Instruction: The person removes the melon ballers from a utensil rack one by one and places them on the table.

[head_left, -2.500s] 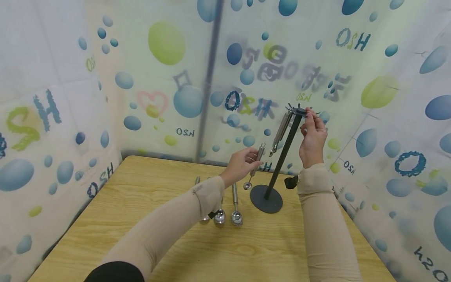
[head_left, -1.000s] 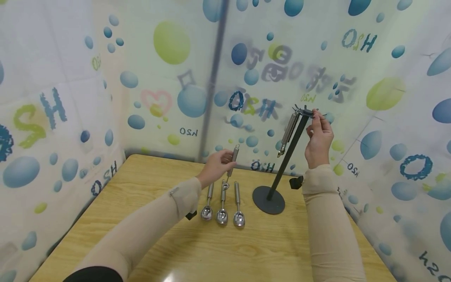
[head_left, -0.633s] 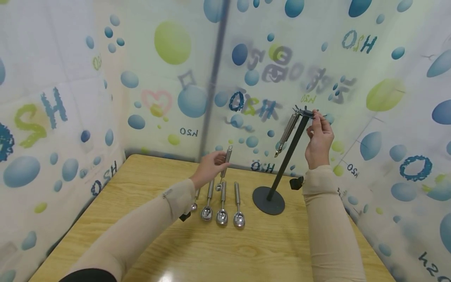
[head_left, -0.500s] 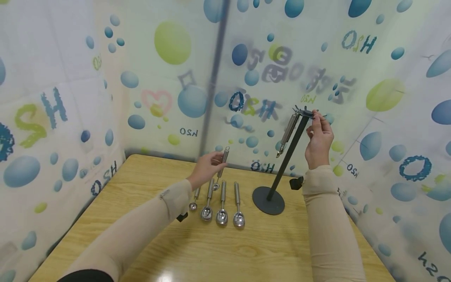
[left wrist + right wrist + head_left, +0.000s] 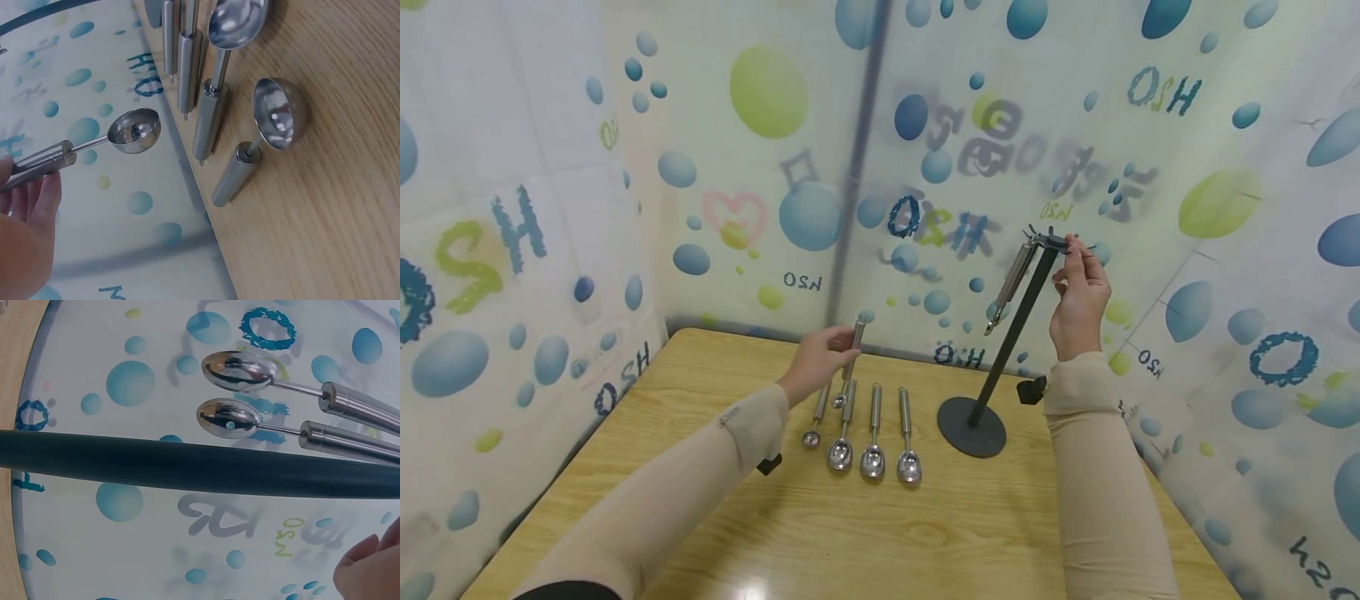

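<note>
My left hand pinches a steel melon baller by its handle, its small bowl hanging downward. It is over the left end of a row of utensils. In that row lie another small melon baller and three larger scoops, handles pointing to the back. With thumb and fingertips, my right hand grips the hook rack atop a dark stand. From its left side hang two scoops, a larger one and a smaller one.
The stand's round base sits to the right of the row on the wooden table. A patterned curtain closes in the back and both sides. The table's back edge runs close behind the handles.
My left hand has carried the melon baller leftward from beside the stand to the row's left end, uncovering the scoops. My right hand has stayed at the rack; the hanging scoops sway slightly.
</note>
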A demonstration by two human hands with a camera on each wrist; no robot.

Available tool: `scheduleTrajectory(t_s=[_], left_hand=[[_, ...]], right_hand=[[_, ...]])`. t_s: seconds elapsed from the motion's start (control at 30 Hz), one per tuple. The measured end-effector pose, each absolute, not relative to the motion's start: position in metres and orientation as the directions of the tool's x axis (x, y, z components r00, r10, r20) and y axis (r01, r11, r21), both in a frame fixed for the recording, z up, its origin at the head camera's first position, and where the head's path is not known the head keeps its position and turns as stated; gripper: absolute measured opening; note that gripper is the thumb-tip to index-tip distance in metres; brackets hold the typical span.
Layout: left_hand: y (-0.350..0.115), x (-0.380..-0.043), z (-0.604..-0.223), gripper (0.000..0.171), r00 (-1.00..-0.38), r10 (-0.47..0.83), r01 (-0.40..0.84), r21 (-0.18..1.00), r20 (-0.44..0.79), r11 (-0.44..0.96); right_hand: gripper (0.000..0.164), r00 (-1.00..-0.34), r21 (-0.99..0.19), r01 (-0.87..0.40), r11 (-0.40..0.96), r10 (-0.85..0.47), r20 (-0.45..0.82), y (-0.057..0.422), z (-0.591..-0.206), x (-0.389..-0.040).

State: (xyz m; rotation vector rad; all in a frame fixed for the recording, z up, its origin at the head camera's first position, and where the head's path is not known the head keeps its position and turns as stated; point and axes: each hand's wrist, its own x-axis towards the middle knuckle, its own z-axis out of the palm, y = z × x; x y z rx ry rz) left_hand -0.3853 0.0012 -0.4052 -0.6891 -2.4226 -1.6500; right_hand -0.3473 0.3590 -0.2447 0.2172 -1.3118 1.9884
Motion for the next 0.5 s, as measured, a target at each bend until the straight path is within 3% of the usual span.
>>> scheduleTrajectory(t_s=[0.23, 0.5], left_hand=[[-0.014, -0.387, -0.409, 0.047, -0.9, 0.265, 0.418, 0.855, 0.345, 0.306], [-0.03, -0.39, -0.414, 0.041, -0.905, 0.262, 0.409, 0.859, 0.336, 0.309]], right_hand=[[0.029, -0.724, -0.732, -0.646, -0.216, 0.477, 0.498, 0.359, -0.244, -0.346], [0.027, -0.72, -0.729, -0.651, -0.211, 0.477, 0.504, 0.358, -0.244, -0.345]])
